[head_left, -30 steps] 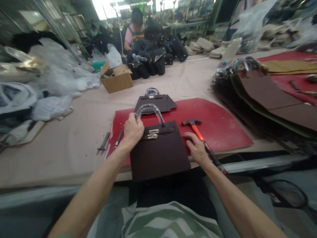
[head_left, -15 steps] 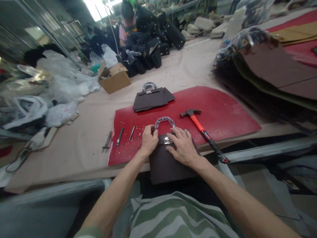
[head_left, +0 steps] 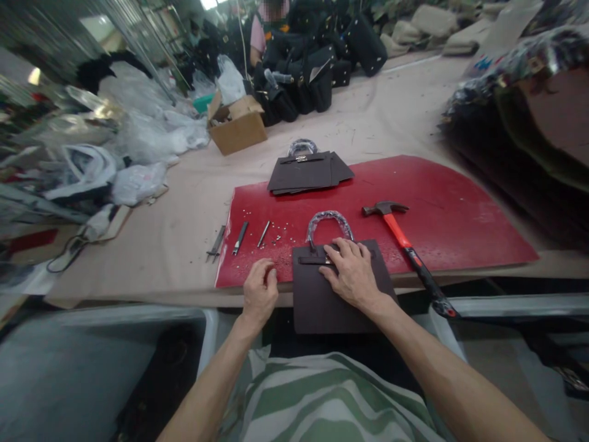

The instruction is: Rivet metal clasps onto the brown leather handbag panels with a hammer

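A dark brown handbag panel (head_left: 338, 307) lies at the table's front edge, its lower part jutting past it. Its looped handle (head_left: 329, 216), wrapped in clear plastic, points away from me. My right hand (head_left: 352, 270) rests on the panel with fingers spread, partly covering a metal clasp on the strap (head_left: 313, 260). Left of the panel and apart from it is my left hand (head_left: 260, 291), fingers curled in; what they hold, if anything, is hidden. Small metal bits (head_left: 278, 236) lie scattered on the red mat (head_left: 442, 209) beyond that hand.
A claw hammer (head_left: 400, 236) lies right of the panel. To the left are a thin rod (head_left: 264, 234), a flat metal tool (head_left: 240, 238) and a forked tool (head_left: 216, 244). Behind sit stacked brown panels (head_left: 304, 173), a cardboard box (head_left: 239, 132) and a person (head_left: 257, 43) among black bags (head_left: 317, 80).
My left hand has let go of the handle's left base and drawn back left, off the panel. My right hand stays on the panel. The whole view has shifted.
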Demonstrator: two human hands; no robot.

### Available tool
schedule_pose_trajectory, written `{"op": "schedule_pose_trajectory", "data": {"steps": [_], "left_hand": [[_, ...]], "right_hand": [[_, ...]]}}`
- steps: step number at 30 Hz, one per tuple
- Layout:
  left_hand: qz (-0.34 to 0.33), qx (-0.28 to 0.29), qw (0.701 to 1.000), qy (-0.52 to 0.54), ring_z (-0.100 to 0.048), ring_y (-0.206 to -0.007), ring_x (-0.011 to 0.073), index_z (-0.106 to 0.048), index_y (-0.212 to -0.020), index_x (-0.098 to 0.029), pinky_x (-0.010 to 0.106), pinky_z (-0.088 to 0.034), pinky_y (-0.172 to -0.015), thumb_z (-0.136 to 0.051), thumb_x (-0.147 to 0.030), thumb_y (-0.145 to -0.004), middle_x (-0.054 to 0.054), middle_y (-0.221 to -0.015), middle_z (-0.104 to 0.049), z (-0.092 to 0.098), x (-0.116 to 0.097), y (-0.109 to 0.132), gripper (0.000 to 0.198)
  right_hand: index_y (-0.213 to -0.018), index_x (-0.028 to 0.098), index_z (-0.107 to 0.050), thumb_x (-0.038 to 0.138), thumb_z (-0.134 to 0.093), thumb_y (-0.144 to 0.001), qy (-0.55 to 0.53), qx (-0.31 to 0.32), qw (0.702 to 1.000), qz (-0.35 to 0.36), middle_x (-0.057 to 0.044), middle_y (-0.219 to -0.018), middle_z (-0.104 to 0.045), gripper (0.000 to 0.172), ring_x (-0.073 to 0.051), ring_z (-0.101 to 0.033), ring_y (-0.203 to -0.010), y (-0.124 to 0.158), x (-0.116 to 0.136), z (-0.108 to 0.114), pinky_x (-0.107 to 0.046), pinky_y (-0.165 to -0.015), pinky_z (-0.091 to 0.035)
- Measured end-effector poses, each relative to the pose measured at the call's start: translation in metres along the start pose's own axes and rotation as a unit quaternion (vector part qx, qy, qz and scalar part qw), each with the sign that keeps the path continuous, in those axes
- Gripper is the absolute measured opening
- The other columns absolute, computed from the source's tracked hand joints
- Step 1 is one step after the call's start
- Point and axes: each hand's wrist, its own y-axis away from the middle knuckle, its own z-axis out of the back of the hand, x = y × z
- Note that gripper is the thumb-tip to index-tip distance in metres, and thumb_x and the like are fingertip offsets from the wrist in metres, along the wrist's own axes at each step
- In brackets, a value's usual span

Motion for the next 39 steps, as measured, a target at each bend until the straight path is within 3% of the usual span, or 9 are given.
{"op": "schedule_pose_trajectory", "data": {"steps": [8, 16, 22, 30, 36, 39], "left_hand": [[-0.052, 0.062, 0.995, -0.059, -0.063, -0.107, 0.0249, -0.064, -0.101, -0.019, 0.042, -0.050, -0.095, -0.056, -0.014, -0.093, 0.009, -0.112, -0.069, -0.020, -0.008, -0.004, 0.013], [-0.072, 0.075, 0.992, -0.074, -0.060, -0.109, 0.0271, -0.064, -0.107, -0.019, 0.043, -0.046, -0.095, -0.054, -0.017, -0.094, 0.011, -0.115, -0.067, -0.020, 0.000, 0.001, 0.017], [-0.079, 0.074, 0.991, -0.076, -0.060, -0.112, 0.0281, -0.066, -0.111, -0.020, 0.045, -0.048, -0.098, -0.051, -0.011, -0.093, 0.012, -0.116, -0.067, -0.023, -0.005, 0.010, 0.025], [-0.075, 0.042, 0.995, -0.051, -0.057, -0.125, 0.0279, -0.064, -0.120, -0.018, 0.052, -0.045, -0.112, -0.045, -0.006, -0.092, 0.013, -0.125, -0.066, -0.031, -0.007, 0.029, 0.036], [-0.066, 0.040, 0.996, -0.041, -0.055, -0.130, 0.0273, -0.062, -0.121, -0.016, 0.054, -0.043, -0.115, -0.044, -0.007, -0.094, 0.014, -0.128, -0.065, -0.033, -0.008, 0.031, 0.034], [-0.059, 0.028, 0.997, -0.049, -0.052, -0.134, 0.0278, -0.059, -0.125, -0.016, 0.056, -0.042, -0.116, -0.042, -0.006, -0.094, 0.015, -0.132, -0.063, -0.035, -0.012, 0.034, 0.038]], "right_hand": [[-0.118, 0.022, -0.069, 0.038, -0.058, -0.096, 0.035, -0.028, 0.999, 0.018, -0.012, -0.124, -0.063, 0.030, -0.032, -0.054, -0.111, -0.012, -0.008, -0.004, -0.056, -0.108, -0.026], [-0.113, 0.024, -0.073, 0.037, -0.063, -0.092, -0.002, -0.001, 1.000, 0.004, -0.009, -0.107, -0.064, 0.026, -0.028, -0.051, -0.102, -0.022, -0.008, 0.000, -0.046, -0.099, -0.034], [-0.109, 0.026, -0.073, 0.031, -0.059, -0.093, -0.040, -0.003, 0.999, 0.025, -0.006, -0.113, -0.063, 0.022, -0.026, -0.052, -0.107, -0.019, -0.008, -0.002, -0.047, -0.105, -0.031], [-0.117, 0.025, -0.072, 0.029, -0.057, -0.091, -0.023, 0.041, 0.998, 0.032, -0.007, -0.115, -0.063, 0.030, -0.027, -0.052, -0.109, -0.023, -0.006, 0.004, -0.049, -0.108, -0.029], [-0.126, 0.021, -0.065, 0.022, -0.050, -0.090, -0.016, 0.029, 0.999, 0.020, -0.010, -0.126, -0.063, 0.038, -0.029, -0.051, -0.117, -0.019, 0.013, -0.003, -0.052, -0.115, -0.019], [-0.129, 0.016, -0.062, 0.015, -0.046, -0.089, -0.024, 0.008, 1.000, 0.014, -0.013, -0.132, -0.061, 0.043, -0.030, -0.050, -0.123, -0.016, 0.021, -0.010, -0.051, -0.115, -0.022]]}}
